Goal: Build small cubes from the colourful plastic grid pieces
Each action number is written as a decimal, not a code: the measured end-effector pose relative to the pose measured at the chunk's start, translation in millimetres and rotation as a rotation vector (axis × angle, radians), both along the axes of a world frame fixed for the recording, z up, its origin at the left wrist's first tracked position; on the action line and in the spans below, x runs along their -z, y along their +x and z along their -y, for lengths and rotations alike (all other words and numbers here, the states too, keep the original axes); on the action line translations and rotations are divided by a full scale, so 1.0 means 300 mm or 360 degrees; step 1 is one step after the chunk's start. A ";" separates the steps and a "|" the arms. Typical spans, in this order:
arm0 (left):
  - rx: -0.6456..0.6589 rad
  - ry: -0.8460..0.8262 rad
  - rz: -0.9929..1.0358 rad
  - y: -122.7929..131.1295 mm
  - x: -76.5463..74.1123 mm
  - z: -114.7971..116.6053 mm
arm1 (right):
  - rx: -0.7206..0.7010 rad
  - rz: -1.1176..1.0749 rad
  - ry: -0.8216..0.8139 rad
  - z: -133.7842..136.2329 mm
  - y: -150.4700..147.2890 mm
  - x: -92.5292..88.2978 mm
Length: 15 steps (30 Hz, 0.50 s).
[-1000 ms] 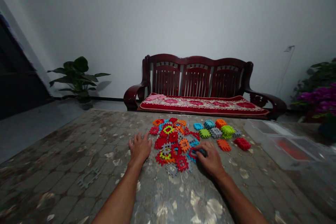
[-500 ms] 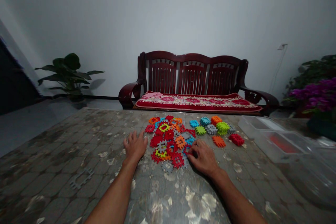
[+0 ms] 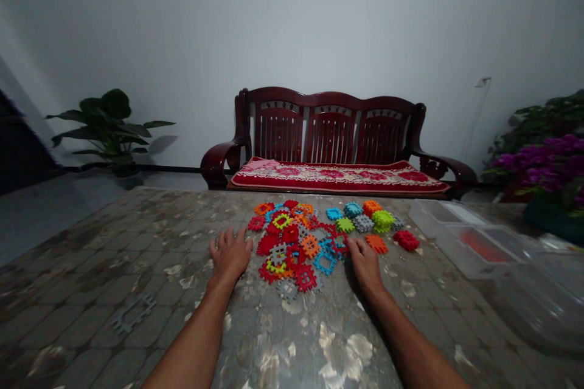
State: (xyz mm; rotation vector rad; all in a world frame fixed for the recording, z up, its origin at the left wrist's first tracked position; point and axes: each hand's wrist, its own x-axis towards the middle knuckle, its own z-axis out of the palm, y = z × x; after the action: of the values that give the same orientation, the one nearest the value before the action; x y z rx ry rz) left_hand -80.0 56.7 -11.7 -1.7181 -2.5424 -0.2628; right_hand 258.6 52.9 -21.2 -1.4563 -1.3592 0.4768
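My left hand [image 3: 232, 253] lies on the table left of a heap of toothed plastic building tiles, fingers spread, holding nothing. My right hand [image 3: 365, 261] is closed at the heap's right side, its thumb and fingertips pinching the edge of a red window-frame tile [image 3: 339, 244]. Just left of that hand lies a blue frame tile [image 3: 325, 262]. The heap also has an orange tile [image 3: 311, 247], a red tile [image 3: 305, 278] and a grey tile [image 3: 287, 289]. Beyond my right hand stand sorted stacks: lime green [image 3: 382, 220], grey [image 3: 363, 223], orange [image 3: 376, 244] and red [image 3: 406, 240].
Clear plastic boxes [image 3: 483, 249] stand at the right, one with something red inside. A grey frame piece [image 3: 134, 313] lies alone at the left of the patterned table [image 3: 182, 310]. Behind are a wooden bench [image 3: 331, 134], a potted plant [image 3: 114, 127] and purple flowers [image 3: 538, 161].
My right hand has moved right and slightly up, and a red frame tile now shows at its fingertips. The blue frame tile is uncovered. My left hand stays beside the heap.
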 end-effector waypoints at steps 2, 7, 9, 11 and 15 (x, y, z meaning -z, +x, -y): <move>-0.0002 0.0010 0.0000 -0.001 0.001 0.000 | 0.0007 0.0059 -0.0022 -0.008 0.017 0.004; 0.0004 0.0009 -0.0030 -0.007 0.011 -0.003 | -0.0054 0.0232 -0.0015 -0.014 0.035 0.018; 0.0000 0.0016 -0.0030 -0.009 0.017 -0.005 | -0.0067 0.0250 -0.0008 -0.017 0.037 0.026; 0.0005 0.0030 -0.0017 -0.012 0.024 -0.008 | -0.0072 0.0256 -0.0002 -0.020 0.038 0.034; 0.0018 0.0063 -0.0015 -0.016 0.035 -0.010 | -0.0042 0.0313 -0.0013 -0.018 0.033 0.039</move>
State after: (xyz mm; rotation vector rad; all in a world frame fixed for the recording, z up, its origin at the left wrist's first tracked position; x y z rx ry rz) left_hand -84.9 59.8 -22.1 -1.7160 -2.5043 -0.3029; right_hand 268.6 58.4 -32.8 -1.5247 -1.5344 0.3631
